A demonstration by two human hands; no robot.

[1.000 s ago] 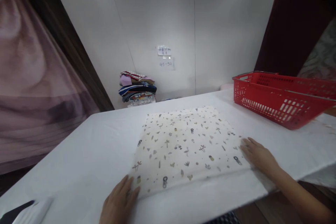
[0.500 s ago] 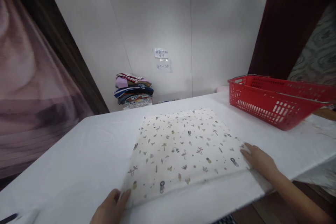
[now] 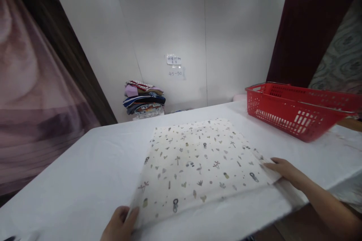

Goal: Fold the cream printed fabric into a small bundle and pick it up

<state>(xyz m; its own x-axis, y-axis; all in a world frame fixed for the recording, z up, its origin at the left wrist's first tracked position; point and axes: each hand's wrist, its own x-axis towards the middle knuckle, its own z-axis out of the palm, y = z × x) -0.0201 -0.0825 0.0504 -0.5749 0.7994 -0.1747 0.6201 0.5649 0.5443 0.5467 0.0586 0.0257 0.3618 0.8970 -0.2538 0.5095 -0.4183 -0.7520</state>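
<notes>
A cream-white cloth (image 3: 195, 165) printed with small palm trees, leaves and pineapples lies spread in a near rectangle in front of me. At its near left corner, my left hand (image 3: 121, 224) is closed on the edge, thumb on the cloth and fingers curled. My right hand (image 3: 288, 172) pinches the right edge near the front corner, with the fabric there slightly raised. A plain white strip runs along the near side of the print, down towards the table's front edge. The fingertips under the cloth are hidden.
A white-covered table (image 3: 76, 165) carries the cloth. A red plastic basket (image 3: 283, 115) with metal handles stands at the back right. Behind the far edge is a stack of folded fabrics (image 3: 144, 99), below paper labels (image 3: 175, 73) on the wall. A pink curtain (image 3: 34, 120) hangs left.
My right hand has shifted a little to the right, pulling the cloth's right edge outward. My left hand stays at its corner, almost unmoved. The view has tipped slightly upward.
</notes>
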